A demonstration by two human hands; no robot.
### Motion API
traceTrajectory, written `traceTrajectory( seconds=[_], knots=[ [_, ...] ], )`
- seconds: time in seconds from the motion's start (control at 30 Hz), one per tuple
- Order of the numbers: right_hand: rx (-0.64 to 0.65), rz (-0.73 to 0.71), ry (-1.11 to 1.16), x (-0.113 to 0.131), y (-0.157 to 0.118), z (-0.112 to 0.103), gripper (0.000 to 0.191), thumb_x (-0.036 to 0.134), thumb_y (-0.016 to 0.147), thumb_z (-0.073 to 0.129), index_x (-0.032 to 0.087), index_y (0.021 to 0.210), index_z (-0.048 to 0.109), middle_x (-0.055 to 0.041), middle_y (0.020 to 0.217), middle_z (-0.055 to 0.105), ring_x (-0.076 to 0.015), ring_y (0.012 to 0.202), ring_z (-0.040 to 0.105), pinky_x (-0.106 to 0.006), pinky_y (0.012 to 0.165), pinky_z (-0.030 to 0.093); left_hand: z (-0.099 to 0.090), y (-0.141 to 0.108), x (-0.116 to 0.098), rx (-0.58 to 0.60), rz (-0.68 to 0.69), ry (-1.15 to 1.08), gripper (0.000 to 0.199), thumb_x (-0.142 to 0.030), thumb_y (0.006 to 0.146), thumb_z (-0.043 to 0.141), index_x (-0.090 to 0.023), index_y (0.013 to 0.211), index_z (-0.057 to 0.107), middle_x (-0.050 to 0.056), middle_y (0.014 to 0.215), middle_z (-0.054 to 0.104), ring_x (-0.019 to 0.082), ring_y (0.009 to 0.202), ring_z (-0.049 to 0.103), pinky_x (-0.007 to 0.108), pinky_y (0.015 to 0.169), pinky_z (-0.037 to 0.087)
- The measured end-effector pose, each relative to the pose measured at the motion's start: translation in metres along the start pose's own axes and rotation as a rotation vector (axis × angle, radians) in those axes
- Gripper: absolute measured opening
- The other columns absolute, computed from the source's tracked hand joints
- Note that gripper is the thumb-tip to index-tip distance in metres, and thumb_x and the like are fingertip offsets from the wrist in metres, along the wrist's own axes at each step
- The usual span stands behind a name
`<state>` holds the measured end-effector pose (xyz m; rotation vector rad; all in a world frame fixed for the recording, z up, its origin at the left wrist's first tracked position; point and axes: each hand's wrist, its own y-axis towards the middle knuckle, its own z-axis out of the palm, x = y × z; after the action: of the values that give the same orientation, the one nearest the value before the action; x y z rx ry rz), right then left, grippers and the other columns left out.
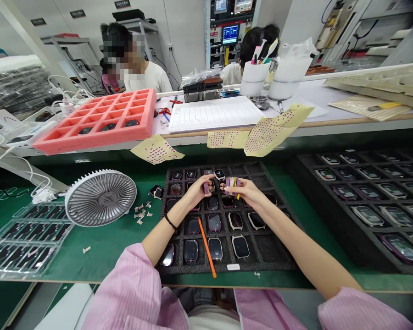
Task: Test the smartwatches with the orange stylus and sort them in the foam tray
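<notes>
Over foam tray (pixel 268 248), my right fingers (pixel 245 189) hold purple bits (pixel 229 182); left fingers (pixel 206 178) by watch (pixel 219 174), can't tell grip. Probably light, scratchable, pinch rim.

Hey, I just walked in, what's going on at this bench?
Someone in a pink top is handling small watch-like devices. Their left hand and right hand meet over a black foam tray, with a watch face between them. Many tray slots hold similar pieces, and an orange stick lies across it. A round fan stands to the left.
</notes>
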<state>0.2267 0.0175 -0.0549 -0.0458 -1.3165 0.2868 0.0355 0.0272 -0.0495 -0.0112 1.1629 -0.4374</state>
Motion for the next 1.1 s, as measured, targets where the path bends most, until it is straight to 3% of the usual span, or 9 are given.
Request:
traceTrajectory(
  seconds=[0.17,0.3,0.43,0.5,0.63,0.73,1.1],
  knots=[
    [-0.018,-0.02,-0.028,-0.004,0.002,-0.001,0.045,0.024,0.038,0.092,0.019,0.079,0.075,-0.0049,0.081,0.077,-0.0254,0.081,0.073,-0.039,0.084,0.056,0.004,-0.001,0.002,0.038,-0.108,-0.209,0.029,-0.016,0.072,0.052,-0.013,0.097,0.068,0.002,0.072,0.057,0.011,0.063,0.054,0.021,0.051,0.038],
    [-0.026,-0.029,-0.049,-0.008,0.005,-0.004,0.046,0.022,0.038,0.092,0.018,0.081,0.075,-0.0052,0.079,0.077,-0.0264,0.082,0.073,-0.039,0.082,0.056,0.004,-0.002,0.005,0.032,-0.075,-0.182,0.036,-0.012,0.069,0.057,-0.017,0.103,0.066,0.004,0.085,0.064,0.013,0.074,0.06,0.025,0.065,0.047],
    [-0.05,-0.048,-0.059,-0.008,0.008,-0.009,0.047,0.023,0.038,0.092,0.018,0.081,0.075,-0.005,0.078,0.077,-0.0275,0.081,0.073,-0.04,0.081,0.057,0.001,0.0,0.008,0.036,-0.01,-0.129,0.038,-0.009,0.067,0.058,-0.018,0.103,0.066,0.003,0.089,0.063,0.011,0.074,0.059,0.023,0.065,0.046],
    [-0.073,-0.066,-0.054,-0.006,0.01,-0.013,0.046,0.025,0.039,0.092,0.018,0.082,0.075,-0.0052,0.079,0.077,-0.0275,0.081,0.073,-0.041,0.08,0.057,0.001,0.004,0.007,0.015,-0.048,-0.14,0.039,-0.006,0.067,0.056,-0.019,0.103,0.065,0.002,0.088,0.064,0.01,0.072,0.059,0.022,0.064,0.045],
    [-0.13,-0.111,-0.023,0.003,0.015,-0.027,0.045,0.029,0.043,0.091,0.018,0.083,0.074,-0.0062,0.086,0.077,-0.0261,0.085,0.073,-0.039,0.083,0.057,0.002,0.02,0.002,0.012,-0.31,-0.175,0.027,-0.002,0.068,0.054,-0.011,0.091,0.063,0.008,0.082,0.065,0.01,0.062,0.056,0.021,0.055,0.042],
    [-0.163,-0.131,-0.002,0.007,0.018,-0.037,0.045,0.028,0.043,0.092,0.018,0.083,0.074,-0.0065,0.088,0.077,-0.0251,0.087,0.073,-0.039,0.085,0.057,0.005,0.035,0.0,0.034,-0.412,-0.162,0.013,-0.002,0.07,0.054,-0.007,0.08,0.061,0.014,0.08,0.065,0.011,0.058,0.055,0.021,0.05,0.04],
    [-0.17,-0.154,0.043,0.008,0.022,-0.043,0.046,0.027,0.042,0.092,0.016,0.083,0.074,-0.0064,0.084,0.077,-0.0235,0.08,0.073,-0.038,0.081,0.058,0.019,0.08,-0.014,-0.066,-0.408,-0.097,0.019,-0.002,0.079,0.04,-0.007,0.086,0.058,0.008,0.063,0.061,0.01,0.046,0.051,0.019,0.045,0.04]
  ],
)
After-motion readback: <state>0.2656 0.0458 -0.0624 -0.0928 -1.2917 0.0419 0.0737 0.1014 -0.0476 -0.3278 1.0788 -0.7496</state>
